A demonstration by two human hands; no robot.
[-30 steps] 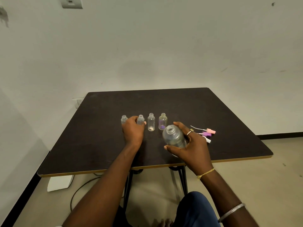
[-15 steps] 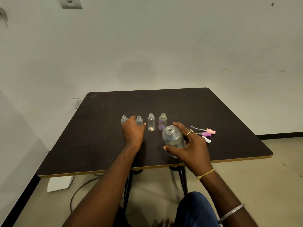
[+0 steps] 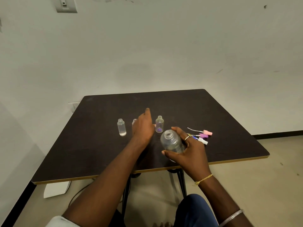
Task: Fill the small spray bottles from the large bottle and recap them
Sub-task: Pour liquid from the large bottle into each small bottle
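Small clear uncapped spray bottles stand in a row on the dark table [image 3: 91, 149]. The leftmost bottle [image 3: 121, 127] stands free, with clear liquid at its base. A second bottle [image 3: 134, 122] peeks out beside my left hand [image 3: 142, 128]. That hand reaches over the row with its fingers stretched forward, hiding whatever stands behind it. To its right is a bottle with a purple tint at the bottom [image 3: 159, 124]. My right hand [image 3: 191, 153] grips the large clear uncapped bottle [image 3: 171, 141], tilted above the table's near side. Pink, purple and white spray caps [image 3: 203, 135] lie to the right.
The table's near edge [image 3: 147, 170] runs just in front of my wrists. A white box [image 3: 55, 189] and a cable lie on the floor under the table's left side. My knee in blue cloth [image 3: 195, 210] is at the bottom.
My left hand has left the second bottle and moved right and forward over the row, fingers now stretched out. The right hand still holds the large bottle in much the same place.
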